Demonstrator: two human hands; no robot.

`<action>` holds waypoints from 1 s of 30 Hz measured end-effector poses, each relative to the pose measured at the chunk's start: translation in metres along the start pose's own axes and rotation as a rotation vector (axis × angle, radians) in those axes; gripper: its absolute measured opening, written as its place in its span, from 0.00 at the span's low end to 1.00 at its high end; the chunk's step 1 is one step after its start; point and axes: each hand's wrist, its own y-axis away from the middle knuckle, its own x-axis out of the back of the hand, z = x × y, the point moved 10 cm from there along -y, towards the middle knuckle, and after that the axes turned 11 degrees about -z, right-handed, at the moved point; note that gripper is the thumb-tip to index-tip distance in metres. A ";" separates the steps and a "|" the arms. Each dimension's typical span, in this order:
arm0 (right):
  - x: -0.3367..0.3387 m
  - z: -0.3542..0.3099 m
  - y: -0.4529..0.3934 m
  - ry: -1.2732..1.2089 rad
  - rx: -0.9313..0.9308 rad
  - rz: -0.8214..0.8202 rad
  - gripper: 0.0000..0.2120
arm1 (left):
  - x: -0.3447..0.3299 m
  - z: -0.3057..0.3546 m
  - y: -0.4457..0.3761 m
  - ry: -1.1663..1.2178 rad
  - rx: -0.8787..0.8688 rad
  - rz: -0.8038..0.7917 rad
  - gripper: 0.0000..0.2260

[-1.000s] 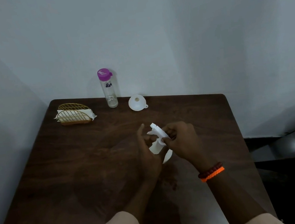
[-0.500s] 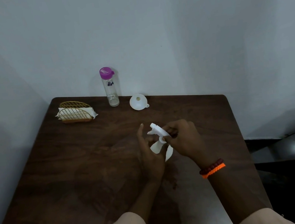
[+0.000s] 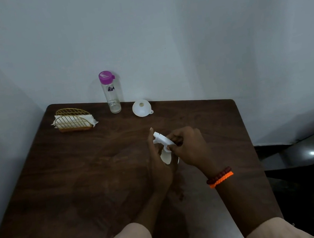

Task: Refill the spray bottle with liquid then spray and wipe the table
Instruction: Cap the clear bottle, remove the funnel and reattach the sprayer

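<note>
Here the dark wooden table carries 1 white spray bottle, 1 clear bottle with a purple cap, 1 white funnel and 1 gold wire holder with white napkins inside. The clear bottle stands upright at the far edge, near the wall. The funnel lies just to the right of it, and the holder sits near the far left corner.

The spray bottle is near the middle of the table, between 2 hands. The left hand is around its body from the left side, with the thumb pointing up beside the spray head. The right hand has its fingers curled and pinches the spray head from the right. I cannot tell if the bottom of the bottle touches the table, because the hands hide it. The right wrist wears 2 bracelets, 1 dark beaded and 1 orange. Both forearms come from light sleeves at the bottom.
</note>
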 end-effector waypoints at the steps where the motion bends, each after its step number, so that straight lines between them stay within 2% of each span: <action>1: -0.001 0.001 0.000 -0.001 -0.003 -0.002 0.11 | 0.003 0.000 0.002 -0.017 0.003 0.034 0.39; 5: -0.002 0.002 -0.001 0.000 -0.008 -0.013 0.11 | 0.012 -0.010 0.005 0.007 0.076 0.143 0.37; 8: -0.001 0.000 -0.001 0.006 0.001 -0.005 0.11 | 0.004 -0.010 0.000 -0.023 0.022 0.036 0.35; 10: 0.000 -0.001 -0.002 0.010 0.010 -0.003 0.11 | 0.000 -0.010 0.000 -0.051 0.016 -0.017 0.29; 14: -0.002 0.000 -0.003 0.021 0.006 -0.019 0.11 | 0.009 -0.011 0.005 -0.021 0.067 0.096 0.37; 17: -0.003 0.002 -0.002 0.022 0.003 -0.020 0.11 | 0.014 -0.007 0.005 0.000 0.068 0.138 0.37; 20: -0.002 0.000 -0.003 0.031 0.016 -0.032 0.10 | 0.007 -0.006 -0.003 -0.051 0.013 0.004 0.37; 22: -0.002 -0.001 -0.004 0.032 0.017 -0.025 0.10 | 0.001 -0.009 -0.005 -0.102 0.034 -0.065 0.34; 24: -0.005 0.000 -0.005 0.029 0.004 -0.028 0.10 | 0.011 -0.007 -0.004 -0.170 0.065 0.014 0.26; 25: -0.006 0.002 -0.005 0.028 -0.005 -0.028 0.10 | 0.014 -0.003 -0.002 -0.184 0.052 0.036 0.26; 28: -0.006 0.004 -0.004 0.028 -0.010 -0.003 0.10 | 0.011 -0.009 -0.002 -0.095 0.042 0.019 0.38; 30: -0.006 0.004 -0.003 0.038 -0.003 0.004 0.10 | 0.015 -0.010 0.002 -0.002 0.052 0.062 0.37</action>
